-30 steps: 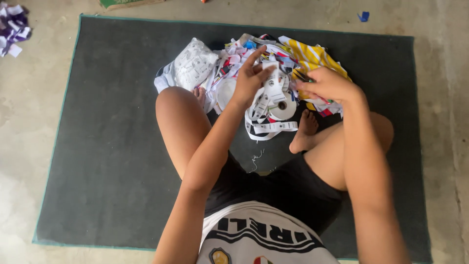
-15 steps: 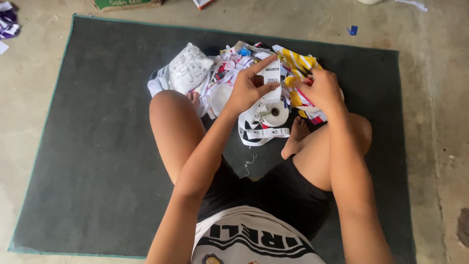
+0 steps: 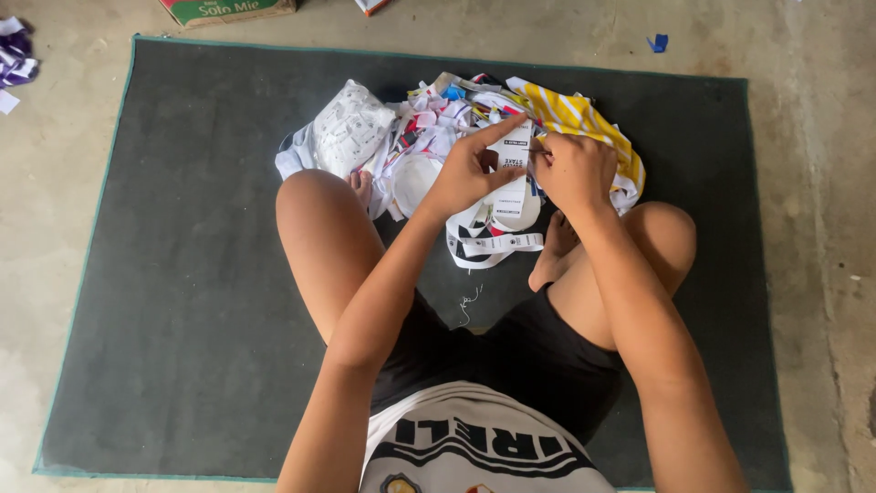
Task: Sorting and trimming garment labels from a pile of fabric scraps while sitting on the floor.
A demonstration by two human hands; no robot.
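We look down on a person sitting cross-legged on a dark grey mat [image 3: 182, 274] laid on a concrete floor [image 3: 821, 228]. Both hands meet over a heap of scraps [image 3: 429, 146] that lies on the mat just beyond the knees.

The left hand [image 3: 465, 173] and the right hand [image 3: 573, 169] hold one small white label [image 3: 514, 160] between them, above the middle of the heap. The left thumb and forefinger are pinched on the label's left edge, with the forefinger stretched along its top. The right hand's fingers are curled together on the label's right edge; the fingertips themselves are tucked under, so we cannot tell exactly how they grip. The label bears dark print, too small for us to make out.

Below the hands a white strip of labels [image 3: 497, 245] loops down from the heap onto the mat, just beside a bare foot [image 3: 552, 256]. To the right of the hands a yellow and white striped cloth [image 3: 579, 119] lies on the heap, and at the heap's left end sits a white printed bag [image 3: 347, 132].

At the far edge, past the mat, we see the corner of a green and white carton [image 3: 228, 9] on the floor, a small blue scrap [image 3: 659, 42] at the upper right, and purple and white scraps [image 3: 14, 59] at the upper left.
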